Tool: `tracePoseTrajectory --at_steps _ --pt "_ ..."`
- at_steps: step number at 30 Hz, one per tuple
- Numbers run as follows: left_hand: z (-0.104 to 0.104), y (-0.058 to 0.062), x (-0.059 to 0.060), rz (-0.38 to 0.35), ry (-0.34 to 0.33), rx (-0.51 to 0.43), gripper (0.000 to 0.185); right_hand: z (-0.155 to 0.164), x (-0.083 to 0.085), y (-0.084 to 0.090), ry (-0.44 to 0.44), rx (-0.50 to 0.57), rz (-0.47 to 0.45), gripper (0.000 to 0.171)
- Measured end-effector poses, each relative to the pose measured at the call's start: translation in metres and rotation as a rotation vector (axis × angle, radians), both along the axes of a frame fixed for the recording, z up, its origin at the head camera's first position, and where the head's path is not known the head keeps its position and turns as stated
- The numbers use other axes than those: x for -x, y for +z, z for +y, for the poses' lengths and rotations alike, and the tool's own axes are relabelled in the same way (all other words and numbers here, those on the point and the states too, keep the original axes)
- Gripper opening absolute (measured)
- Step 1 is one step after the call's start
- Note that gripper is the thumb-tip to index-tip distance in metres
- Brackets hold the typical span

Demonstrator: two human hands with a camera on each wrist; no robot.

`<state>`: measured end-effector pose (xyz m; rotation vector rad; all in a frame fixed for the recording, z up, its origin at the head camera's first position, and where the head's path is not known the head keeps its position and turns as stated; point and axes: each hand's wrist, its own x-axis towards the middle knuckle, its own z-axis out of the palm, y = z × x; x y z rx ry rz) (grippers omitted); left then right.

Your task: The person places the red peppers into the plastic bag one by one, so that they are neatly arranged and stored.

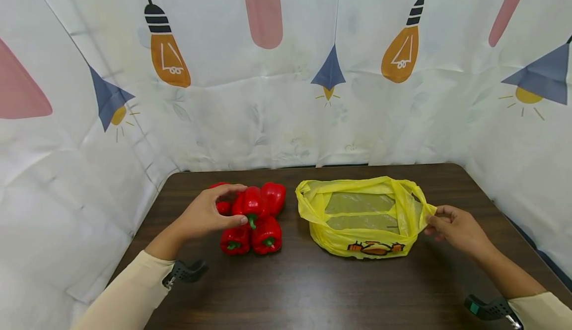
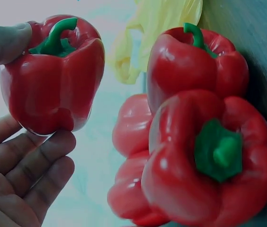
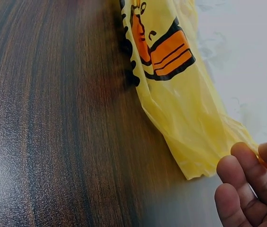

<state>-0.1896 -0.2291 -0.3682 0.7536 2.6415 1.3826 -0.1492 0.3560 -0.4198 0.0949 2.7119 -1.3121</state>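
Observation:
My left hand grips a red bell pepper between thumb and fingers, its green stem beside the thumb. In the head view this held pepper is above several other red bell peppers grouped at the left of the table. The left wrist view shows that group close by, with one pepper facing the camera stem first. At the right, my right hand pinches the edge of a yellow plastic bag. The bag's mouth gapes upward, and its front bears an orange and black print.
A dark wood-grain table lies under everything. Behind it and along both sides hangs a white curtain printed with lamps and bulbs. Bare tabletop separates the peppers from the bag.

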Motion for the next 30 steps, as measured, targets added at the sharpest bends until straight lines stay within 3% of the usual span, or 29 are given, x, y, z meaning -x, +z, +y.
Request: tracePoseTrajectory --at_steps 12,17,30 --pt "0.021 -0.003 0.007 -0.033 -0.014 0.042 0.065 0.000 0.000 -0.001 -0.006 0.010 -0.005 0.047" --pt "0.033 -0.002 0.009 -0.004 -0.003 0.080 0.067 0.000 0.001 -0.001 -0.011 0.011 0.000 0.047" --pt "0.064 -0.003 0.014 -0.011 -0.035 0.026 0.069 -0.001 0.002 -0.002 -0.005 -0.007 -0.002 0.046"
